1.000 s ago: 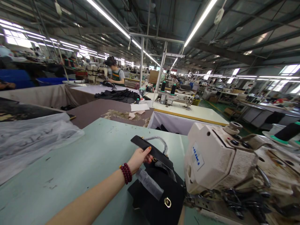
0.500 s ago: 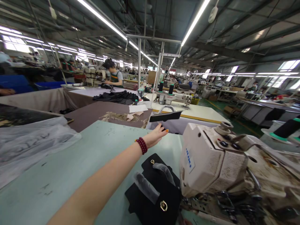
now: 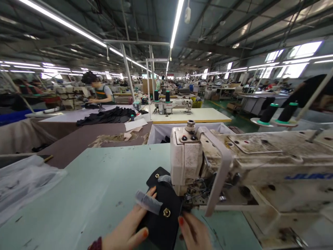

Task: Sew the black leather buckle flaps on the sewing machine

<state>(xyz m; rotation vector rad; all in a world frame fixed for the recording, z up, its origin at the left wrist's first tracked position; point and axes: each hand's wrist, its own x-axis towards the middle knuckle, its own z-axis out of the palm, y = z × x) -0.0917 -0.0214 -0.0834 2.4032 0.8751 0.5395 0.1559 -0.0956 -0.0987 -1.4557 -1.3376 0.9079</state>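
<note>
A black bag piece (image 3: 162, 205) with a gold round clasp and a plastic-wrapped strap lies on the pale green table (image 3: 99, 187), under the head of a white sewing machine (image 3: 234, 163). My left hand (image 3: 127, 229) rests on its left edge, fingers spread flat on the piece. At the piece's lower right edge, my right hand (image 3: 194, 231) presses down with its fingers laid out. Neither hand grips anything.
Crumpled clear plastic (image 3: 23, 182) lies at the table's left. Black thread cones (image 3: 275, 113) stand behind the machine. Beyond are a brown table with scraps (image 3: 114, 137), a pile of black fabric (image 3: 109, 116), a second sewing machine (image 3: 173, 104), and a seated person (image 3: 100, 92).
My left hand tossed a black strap piece away toward the far table, then came back down onto the bag piece. My right hand has come into view. The view turned right and lower.
</note>
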